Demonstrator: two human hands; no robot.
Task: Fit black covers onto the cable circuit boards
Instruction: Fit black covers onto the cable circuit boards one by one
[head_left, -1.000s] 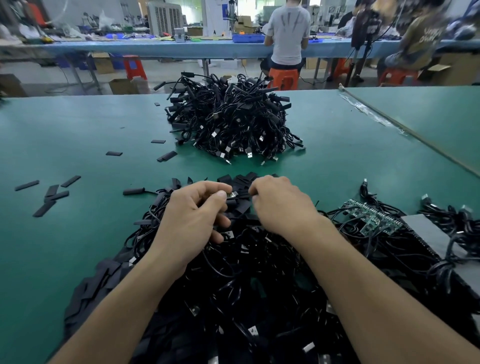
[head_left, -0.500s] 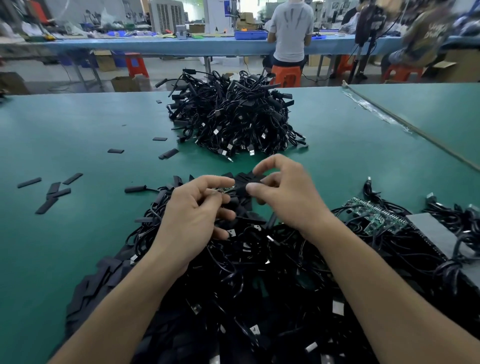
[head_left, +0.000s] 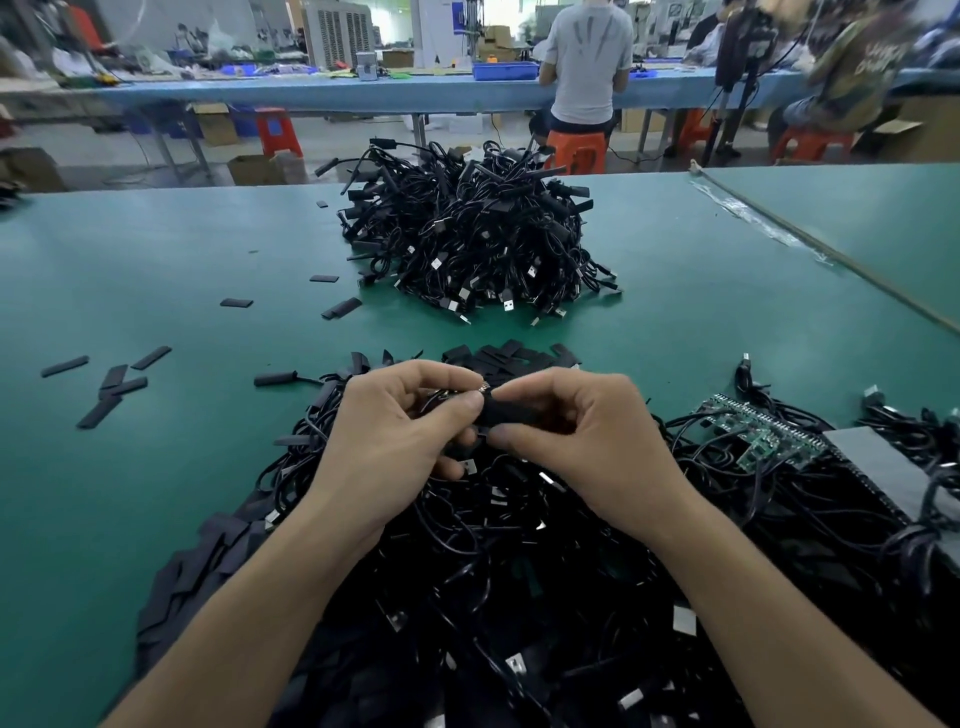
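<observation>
Black cover (head_left: 511, 414): one, pinched in my right hand (head_left: 587, 436) above the near cable heap (head_left: 519, 571). Since half a second ago, brought up against the circuit board (head_left: 483, 387) my left hand (head_left: 395, 431) pinches. Sliding on looks begun, unfinished.

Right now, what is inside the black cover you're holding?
A small metallic board end shows at the black cover's mouth, pinched by the left hand. The right hand grips the cover; how far the board reaches inside is hidden.
</observation>
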